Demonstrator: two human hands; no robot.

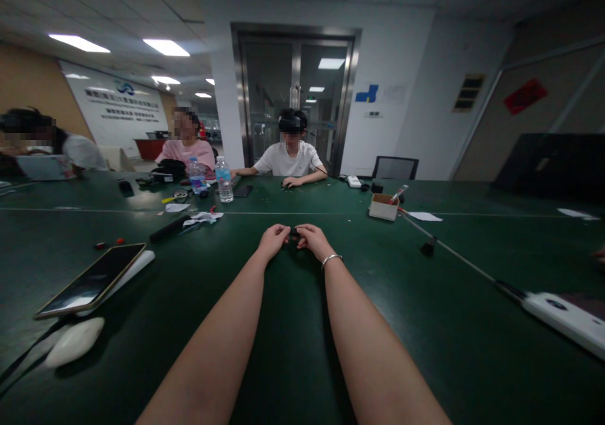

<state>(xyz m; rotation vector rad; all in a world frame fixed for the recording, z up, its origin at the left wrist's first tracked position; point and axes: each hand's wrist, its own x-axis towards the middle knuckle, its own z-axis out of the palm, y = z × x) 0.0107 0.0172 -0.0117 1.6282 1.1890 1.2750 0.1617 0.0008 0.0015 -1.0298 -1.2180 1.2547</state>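
Both my arms reach forward over the dark green table. Between the fingertips of my two hands is a small black object, mostly covered by the fingers, so its kind does not show. My left hand pinches it from the left side. From the right, my right hand pinches the same piece, fingers curled. A silver bracelet circles my right wrist. The hands almost meet, just above or on the tabletop; which of these I cannot tell.
Left lie a phone, a white rounded object and crumpled paper. Water bottles stand farther back. On the right are a small box and a white power strip with a cable. A person sits opposite.
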